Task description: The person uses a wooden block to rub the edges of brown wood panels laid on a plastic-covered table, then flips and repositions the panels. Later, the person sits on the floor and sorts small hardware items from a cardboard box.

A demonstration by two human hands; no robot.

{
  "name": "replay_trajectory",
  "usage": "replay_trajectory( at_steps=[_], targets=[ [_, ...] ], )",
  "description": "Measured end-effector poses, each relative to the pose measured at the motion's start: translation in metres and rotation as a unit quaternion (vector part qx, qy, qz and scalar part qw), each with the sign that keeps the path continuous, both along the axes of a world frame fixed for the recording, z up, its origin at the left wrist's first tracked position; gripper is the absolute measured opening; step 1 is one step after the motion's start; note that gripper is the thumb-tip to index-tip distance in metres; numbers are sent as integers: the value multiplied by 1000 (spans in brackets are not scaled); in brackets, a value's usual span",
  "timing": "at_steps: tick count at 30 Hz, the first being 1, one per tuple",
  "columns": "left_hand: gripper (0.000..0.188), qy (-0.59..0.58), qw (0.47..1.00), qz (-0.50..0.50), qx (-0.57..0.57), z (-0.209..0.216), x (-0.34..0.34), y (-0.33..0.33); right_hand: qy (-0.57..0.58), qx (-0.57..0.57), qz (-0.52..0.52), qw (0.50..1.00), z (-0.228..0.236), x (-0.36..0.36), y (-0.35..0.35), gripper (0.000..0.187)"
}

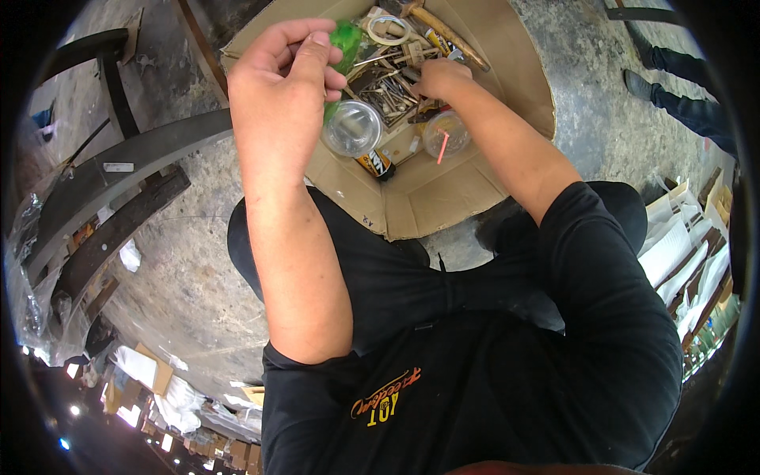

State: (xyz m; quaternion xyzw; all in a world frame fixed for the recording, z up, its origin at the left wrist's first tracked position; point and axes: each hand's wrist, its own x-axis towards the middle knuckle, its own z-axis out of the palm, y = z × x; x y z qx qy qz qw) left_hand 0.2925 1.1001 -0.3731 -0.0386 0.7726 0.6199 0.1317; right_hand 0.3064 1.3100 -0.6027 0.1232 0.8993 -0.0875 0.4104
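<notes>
My left hand [289, 75] is raised over the left side of an open cardboard box [412, 214], thumb and fingers pinched on a piece of green see-through plastic [346, 38]. Part of the plastic hangs below the fingers, and its full shape is hidden. My right hand [443, 79] reaches down into the box, over a heap of small thin metal and wooden pieces [389, 93]. Its fingertips are hidden among them, so I cannot make out a grip. Nearest my left wrist is a clear plastic cup [352, 129]; below my right hand lies another clear cup [451, 127] with a pink straw [443, 146].
The box also holds a wooden-handled hammer [447, 36], a tape roll [388, 30] and a black-and-yellow container [375, 165]. Dark curved frame pieces [150, 170] stand at the left. Another person's legs [685, 99] are at the far right, above stacked sheets [681, 241].
</notes>
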Motion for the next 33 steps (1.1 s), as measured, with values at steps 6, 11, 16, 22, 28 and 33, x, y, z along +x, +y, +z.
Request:
replay_trajectory(
  at_steps=[6,11,16,22,28,33],
  targets=[
    [18,20,1000,-1,7,3,1,0,73,32,-26,996,-14,6,11,43],
    [16,16,999,11,36,5,2,-1,188,-58,110,974,-11,27,-33,31],
    [17,14,999,15,33,9,5,2,173,-102,182,963,-15,18,-70,22],
    [17,13,1000,20,18,15,11,-2,144,-79,182,970,-36,11,-84,20],
    [18,0,1000,15,5,14,11,-1,159,-79,113,977,-29,4,-82,20],
    [17,-60,997,-37,-36,-5,10,2,58,-91,105,989,22,10,-61,27]
  ],
)
